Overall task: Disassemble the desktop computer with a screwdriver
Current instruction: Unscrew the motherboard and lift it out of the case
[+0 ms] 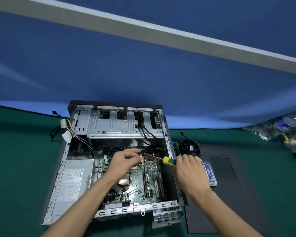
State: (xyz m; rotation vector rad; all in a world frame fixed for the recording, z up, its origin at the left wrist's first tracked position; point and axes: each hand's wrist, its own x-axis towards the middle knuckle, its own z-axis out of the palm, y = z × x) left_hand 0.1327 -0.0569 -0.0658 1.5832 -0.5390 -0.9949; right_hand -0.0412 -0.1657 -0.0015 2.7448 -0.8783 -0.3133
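From my remote seat, nearest the camera: the open desktop computer case (85,168) lies flat on the green tabletop (15,159), its motherboard (143,178) exposed and the power supply (73,182) along its left side. My right hand (190,170) is wrapped round the yellow-and-green handle of the screwdriver (167,161) just above the case's right wall. The tool's long axis runs up and to the left from that hand, with the tip over the far part of the board. My left hand (125,161), fingers curled loosely, sits right at the tip; whether it pinches the shaft or a screw I cannot tell. I judge a motherboard screw is being worked, the left hand being nearer to it. Beyond the right hand, outside the case, rest a hard drive (210,174) and a cooler fan (189,147) on a dark panel (229,194). Farther back stands the drive cage (125,124), then a blue backdrop (143,74).
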